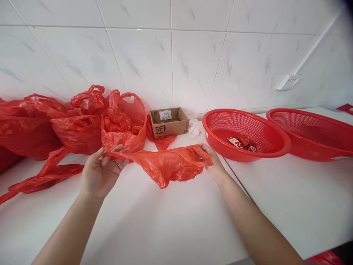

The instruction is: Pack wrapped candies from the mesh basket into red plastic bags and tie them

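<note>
A red plastic bag [168, 163] is stretched between my two hands, held above the white table. My left hand [103, 169] grips the bag's left end, palm partly turned up, with a ring on one finger. At the other end my right hand [211, 158] has the bag's right handle in its fingers; part of those fingers is hidden behind the plastic. The bag sags in the middle, and I cannot tell whether anything lies inside it.
Several filled red bags [75, 129] stand along the wall on the left. Behind my hands is a small open cardboard box [172, 129]. To the right sit a red plastic basket [248, 151] with a few small packets [239, 143] and a second red basket [311, 149].
</note>
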A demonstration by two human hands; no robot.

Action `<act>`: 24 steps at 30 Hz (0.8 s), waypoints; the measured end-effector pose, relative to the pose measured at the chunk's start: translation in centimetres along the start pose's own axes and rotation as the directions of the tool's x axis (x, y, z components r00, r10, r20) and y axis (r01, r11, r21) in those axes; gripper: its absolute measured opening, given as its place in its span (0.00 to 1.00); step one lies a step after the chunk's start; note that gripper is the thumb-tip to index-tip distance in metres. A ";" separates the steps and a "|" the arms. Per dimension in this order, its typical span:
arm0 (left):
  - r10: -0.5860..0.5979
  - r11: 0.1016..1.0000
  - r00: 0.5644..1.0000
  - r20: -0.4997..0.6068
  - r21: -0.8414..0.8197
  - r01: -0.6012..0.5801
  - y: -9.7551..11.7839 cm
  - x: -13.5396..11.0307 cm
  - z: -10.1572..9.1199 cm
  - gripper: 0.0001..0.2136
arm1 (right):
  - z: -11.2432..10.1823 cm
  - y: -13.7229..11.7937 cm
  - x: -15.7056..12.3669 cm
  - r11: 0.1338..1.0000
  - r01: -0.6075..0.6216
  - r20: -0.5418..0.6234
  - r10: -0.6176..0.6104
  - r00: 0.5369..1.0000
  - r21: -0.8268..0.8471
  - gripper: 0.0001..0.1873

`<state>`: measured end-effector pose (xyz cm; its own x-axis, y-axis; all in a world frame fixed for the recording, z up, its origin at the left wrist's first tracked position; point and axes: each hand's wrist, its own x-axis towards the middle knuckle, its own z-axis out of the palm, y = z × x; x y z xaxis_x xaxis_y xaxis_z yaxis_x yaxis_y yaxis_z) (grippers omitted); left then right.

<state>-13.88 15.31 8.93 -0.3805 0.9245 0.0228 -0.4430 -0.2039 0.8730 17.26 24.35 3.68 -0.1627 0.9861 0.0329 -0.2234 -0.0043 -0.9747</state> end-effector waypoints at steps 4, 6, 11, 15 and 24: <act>0.151 0.798 0.989 -0.013 0.591 -0.114 -0.1 -0.8 0.0 0.13 | 0.1 0.2 0.2 0.999 -0.035 -0.056 0.036 0.998 0.026 0.13; 0.400 0.436 0.910 0.107 0.852 -0.291 -0.4 -1.7 0.9 0.15 | 0.2 0.1 0.2 1.000 -0.026 -0.068 0.027 0.997 0.010 0.12; 0.274 -0.114 0.711 0.647 0.756 -0.644 -2.5 -3.0 4.0 0.08 | 0.9 -0.1 -0.7 0.999 -0.017 0.062 0.015 0.998 0.039 0.11; -0.211 0.153 0.795 0.569 0.822 -0.548 -4.7 -2.7 6.1 0.09 | 1.2 0.2 -1.1 0.993 -0.095 0.189 0.079 0.979 0.076 0.13; -0.191 0.237 0.928 0.320 0.932 -0.273 -4.2 -2.2 6.4 0.17 | 0.0 0.0 -0.1 0.953 0.247 -0.219 -0.282 0.934 -0.173 0.15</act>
<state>-5.97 16.22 8.30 -0.0087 0.9999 0.0104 0.7554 -0.0002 0.6553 17.27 24.28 3.64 0.1211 0.9587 0.2573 -0.0872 0.2685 -0.9593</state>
